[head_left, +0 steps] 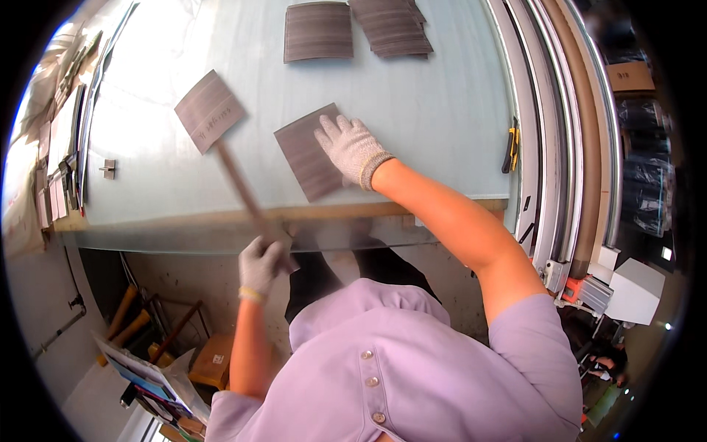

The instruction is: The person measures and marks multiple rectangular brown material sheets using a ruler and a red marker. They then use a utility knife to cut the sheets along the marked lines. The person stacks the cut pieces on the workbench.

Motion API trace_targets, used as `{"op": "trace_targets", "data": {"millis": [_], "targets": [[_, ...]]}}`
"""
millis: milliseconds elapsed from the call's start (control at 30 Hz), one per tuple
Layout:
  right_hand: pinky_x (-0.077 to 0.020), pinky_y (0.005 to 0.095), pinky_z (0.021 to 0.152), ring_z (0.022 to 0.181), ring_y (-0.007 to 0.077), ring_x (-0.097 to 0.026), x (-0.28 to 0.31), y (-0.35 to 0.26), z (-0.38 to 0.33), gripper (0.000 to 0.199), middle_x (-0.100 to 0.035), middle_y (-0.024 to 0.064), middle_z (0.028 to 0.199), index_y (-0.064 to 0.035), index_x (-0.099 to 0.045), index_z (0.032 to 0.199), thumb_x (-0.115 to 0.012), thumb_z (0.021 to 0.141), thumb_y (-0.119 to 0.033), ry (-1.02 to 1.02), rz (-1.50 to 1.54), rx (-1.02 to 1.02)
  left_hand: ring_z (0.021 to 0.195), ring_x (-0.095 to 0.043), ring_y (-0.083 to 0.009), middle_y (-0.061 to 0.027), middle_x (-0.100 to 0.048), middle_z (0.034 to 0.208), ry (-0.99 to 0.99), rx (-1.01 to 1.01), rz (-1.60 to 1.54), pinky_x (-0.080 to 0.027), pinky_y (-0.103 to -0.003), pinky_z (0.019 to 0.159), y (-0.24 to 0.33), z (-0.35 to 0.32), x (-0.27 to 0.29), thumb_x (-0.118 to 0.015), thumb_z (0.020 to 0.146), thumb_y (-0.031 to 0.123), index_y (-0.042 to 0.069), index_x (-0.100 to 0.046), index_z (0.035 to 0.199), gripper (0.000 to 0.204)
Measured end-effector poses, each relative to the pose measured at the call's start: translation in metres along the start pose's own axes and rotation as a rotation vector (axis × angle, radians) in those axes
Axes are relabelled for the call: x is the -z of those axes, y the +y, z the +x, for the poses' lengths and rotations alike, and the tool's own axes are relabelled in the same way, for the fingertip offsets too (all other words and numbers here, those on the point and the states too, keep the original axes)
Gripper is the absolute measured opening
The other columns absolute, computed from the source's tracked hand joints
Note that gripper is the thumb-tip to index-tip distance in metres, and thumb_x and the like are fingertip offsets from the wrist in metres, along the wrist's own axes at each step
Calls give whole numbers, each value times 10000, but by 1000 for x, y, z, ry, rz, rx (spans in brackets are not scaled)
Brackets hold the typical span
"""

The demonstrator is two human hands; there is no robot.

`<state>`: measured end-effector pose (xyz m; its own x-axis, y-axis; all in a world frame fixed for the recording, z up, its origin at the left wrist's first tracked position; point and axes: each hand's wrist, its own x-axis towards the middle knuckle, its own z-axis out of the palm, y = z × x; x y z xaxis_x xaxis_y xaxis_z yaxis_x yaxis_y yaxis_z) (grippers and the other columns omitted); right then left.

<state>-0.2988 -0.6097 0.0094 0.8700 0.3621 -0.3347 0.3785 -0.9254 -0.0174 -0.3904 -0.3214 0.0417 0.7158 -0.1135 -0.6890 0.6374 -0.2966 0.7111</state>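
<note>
Person in a lilac button-up short-sleeve top stood at the near edge of a large pale glass-topped work table [412, 96], both hands in grey knit gloves.

Right hand [352, 147] lay flat w/ fingers spread on a dark brown square wood-grain sample sheet [305, 158], palm pressing its right half down on the table top. Nothing clamped; hand open, just resting on the sheet. Sheet sat near the table's near edge, approx. centre, turned a bit off-square.

Left hand [259, 264] was down at the table's near edge, fingers closed round the lower end of a long thin brown wooden handle [239, 184]. Handle ran up and left over the table to a flat grey-brown rectangular head [209, 110], tilted, which sat left of the square sheet and apart from it. Handle looked motion-blurred; can't tell if head touched the table.

At the table's far edge: one more dark wood-grain sheet [318, 31], and right of it a loose stack of the same sheets [390, 28], well apart from the hands.

Small metal block [108, 169] on the table's left part. Yellow-black utility knife [510, 146] near the table's right edge, beside long curved grey and brown rails [560, 132]. Under the table, left: orange-brown tubes [121, 317] and a cardboard box [213, 361].
</note>
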Motion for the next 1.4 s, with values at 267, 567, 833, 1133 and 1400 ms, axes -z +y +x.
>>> {"op": "trace_targets", "data": {"millis": [267, 567, 833, 1133, 1400], "targets": [[-368, 524, 1166, 1438, 411, -430, -12, -1, 7, 713, -370, 218, 1626, -13, -436, 1525, -681, 883, -202, 96, 16, -23, 565, -622, -149, -58, -677, 720, -50, -79, 220, -493, -293, 525, 17, 76, -104, -710, 962, 229, -16, -701, 972, 245], [-393, 511, 1114, 1368, 367, -478, -1, -1, 3, 655, -422, 223, 1588, 14, -482, 1485, -659, 904, -232, 77, -24, 10, 1172, -613, -371, -120, -660, 1181, 481, -1184, 1013, -506, -486, 941, 59, 135, -63, -684, 900, 105, 51, -664, 994, 110], [-412, 494, 1084, 1333, 340, -498, -18, -2, -8, 614, -465, 191, 1559, -24, -516, 1462, -661, 914, -257, 272, 44, -101, 1099, -616, -387, -155, -644, 1209, 398, -1129, 1040, -486, -497, 966, 54, 157, -69, -647, 915, 86, 37, -619, 1015, 115], [-429, 472, 896, 972, 335, -540, -84, -125, -112, 652, -563, 103, 1106, -74, -629, 1357, -797, 778, -323, 533, 591, -631, 1095, -632, -365, -142, -637, 1235, 455, -1155, 1057, -500, -487, 933, 49, 158, -69, -669, 871, 52, 47, -626, 1018, 153], [-432, 457, 727, 828, 293, -567, -88, -126, -102, 492, -584, 49, 934, -94, -691, 1218, -800, 763, -246, 727, 554, -659, 1152, -611, -389, -165, -612, 1364, 408, -1067, 1139, -491, -490, 1008, 52, 157, -69, -606, 933, 30, 115, -589, 1413, 488]]}}
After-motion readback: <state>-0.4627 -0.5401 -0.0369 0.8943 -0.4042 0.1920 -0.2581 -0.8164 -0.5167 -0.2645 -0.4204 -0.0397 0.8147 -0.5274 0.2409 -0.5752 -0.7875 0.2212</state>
